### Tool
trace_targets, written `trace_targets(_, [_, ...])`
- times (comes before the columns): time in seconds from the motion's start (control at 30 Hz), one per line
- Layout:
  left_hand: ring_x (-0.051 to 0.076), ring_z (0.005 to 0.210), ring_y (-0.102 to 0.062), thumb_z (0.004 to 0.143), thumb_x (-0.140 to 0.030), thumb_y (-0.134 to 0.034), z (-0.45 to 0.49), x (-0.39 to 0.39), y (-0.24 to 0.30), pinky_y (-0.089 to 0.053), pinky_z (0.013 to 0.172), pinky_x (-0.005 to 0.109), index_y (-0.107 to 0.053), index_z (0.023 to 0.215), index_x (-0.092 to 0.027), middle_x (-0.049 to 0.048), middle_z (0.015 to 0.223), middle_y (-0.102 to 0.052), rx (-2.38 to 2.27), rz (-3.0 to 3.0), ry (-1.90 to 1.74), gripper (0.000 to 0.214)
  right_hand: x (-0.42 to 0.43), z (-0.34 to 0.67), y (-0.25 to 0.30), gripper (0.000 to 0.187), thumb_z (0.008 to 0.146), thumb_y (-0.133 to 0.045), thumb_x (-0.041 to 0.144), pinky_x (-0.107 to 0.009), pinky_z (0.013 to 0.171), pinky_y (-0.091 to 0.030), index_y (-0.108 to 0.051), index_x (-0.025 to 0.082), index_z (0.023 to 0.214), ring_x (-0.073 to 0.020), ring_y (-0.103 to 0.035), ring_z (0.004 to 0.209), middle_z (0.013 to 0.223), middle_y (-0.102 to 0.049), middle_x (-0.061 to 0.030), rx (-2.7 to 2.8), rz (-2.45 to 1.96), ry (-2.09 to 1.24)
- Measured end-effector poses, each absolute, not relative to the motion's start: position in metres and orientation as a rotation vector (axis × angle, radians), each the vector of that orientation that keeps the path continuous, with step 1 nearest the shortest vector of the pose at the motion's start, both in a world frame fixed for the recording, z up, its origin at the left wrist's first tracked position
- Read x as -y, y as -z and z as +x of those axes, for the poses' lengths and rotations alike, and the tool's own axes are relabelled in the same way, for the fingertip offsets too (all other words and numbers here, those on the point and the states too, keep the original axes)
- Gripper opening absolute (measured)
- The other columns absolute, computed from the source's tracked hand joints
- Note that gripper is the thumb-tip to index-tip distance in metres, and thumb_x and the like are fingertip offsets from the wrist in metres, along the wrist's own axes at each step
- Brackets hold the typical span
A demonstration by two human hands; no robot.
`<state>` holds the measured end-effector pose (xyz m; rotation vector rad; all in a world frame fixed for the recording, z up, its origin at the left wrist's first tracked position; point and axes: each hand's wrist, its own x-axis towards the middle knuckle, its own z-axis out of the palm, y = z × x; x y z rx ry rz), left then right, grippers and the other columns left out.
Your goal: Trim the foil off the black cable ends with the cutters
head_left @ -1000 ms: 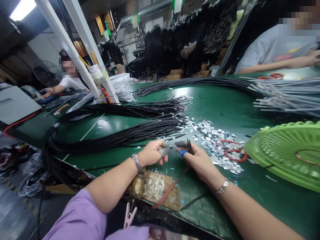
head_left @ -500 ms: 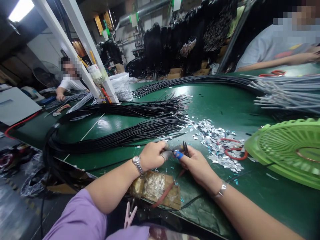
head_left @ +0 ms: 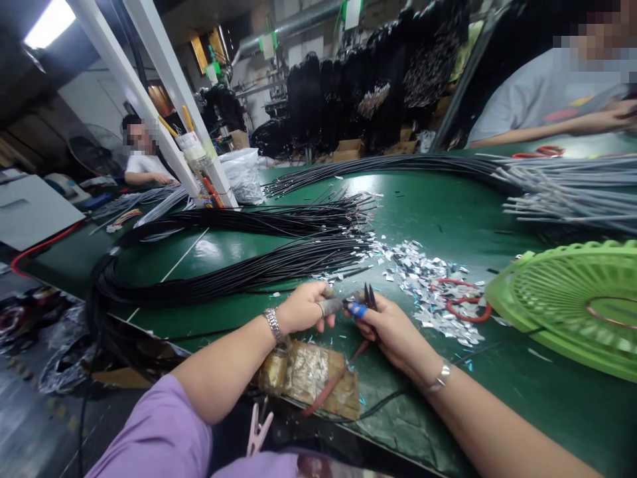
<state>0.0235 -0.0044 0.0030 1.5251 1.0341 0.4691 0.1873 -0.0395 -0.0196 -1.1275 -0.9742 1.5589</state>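
Note:
My left hand (head_left: 301, 311), with grey wraps on its thumb and a fingertip, is closed around the end of a thin black cable (head_left: 213, 332) that trails off to the left. Opposite it, my right hand (head_left: 391, 325) has blue tape on the thumb and a covered forefinger. Two dark pointed tips of a small tool, perhaps snips (head_left: 369, 296), stick up out of that hand; the rest is hidden in the palm. The fingertips of both hands almost meet at the cable end. A taped cardboard piece (head_left: 318, 375) with a reddish strap lies below them.
Bundles of black cables (head_left: 239, 265) lie to the left and behind. Foil scraps (head_left: 423, 279) and red-handled scissors (head_left: 470, 311) are right of my hands, beside a green fan cover (head_left: 572, 292). Grey cables (head_left: 562, 189) lie far right. Two people sit across the green table (head_left: 438, 206).
My left fingers have shifted slightly, with the lower fingers now showing beneath the thumb. My right hand stays nearly in place with the tool. The far-left person's arm has moved right.

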Motion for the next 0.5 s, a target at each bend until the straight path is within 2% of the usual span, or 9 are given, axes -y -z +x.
trace_targets(0.1, [0.005,0.035,-0.046,0.076,-0.046,-0.065,0.0244,0.0045,-0.0032,-0.032,0.037,0.016,-0.05,0.078,-0.015,-0.0041,0.053,-0.056,-1.058,1.519,-0.491,0.034,0.0402,0.186,0.0209,0.04,0.054,-0.079,0.04,-0.021,0.04,-0.02,-0.055,0.019,0.077,-0.0063,-0.031,0.041,0.047,-0.041,0.0089,0.994,-1.141,-1.503])
trace_targets(0.27, [0.005,0.037,-0.044,0.082,-0.027,-0.056,0.0238,0.0047,0.0011,-0.032,0.039,0.016,-0.051,0.081,-0.015,-0.0048,0.054,-0.055,-1.087,1.596,-0.497,0.014,0.0405,0.186,0.0216,0.038,0.052,-0.079,0.036,-0.02,0.039,-0.021,-0.053,0.019,0.074,-0.0057,-0.03,0.04,0.045,-0.041,0.0094,0.956,-1.133,-1.482])
trace_targets(0.5, [0.01,0.058,-0.054,0.082,-0.023,-0.056,0.0222,0.0067,0.0012,-0.039,0.056,0.02,-0.056,0.076,-0.015,0.0006,0.064,-0.06,-1.036,2.038,-0.6,0.01,0.0385,0.1866,0.0175,0.026,0.049,-0.07,0.028,-0.019,0.038,-0.013,-0.051,0.018,0.064,-0.0033,-0.028,0.04,0.052,-0.05,0.0041,0.823,-1.085,-1.793])
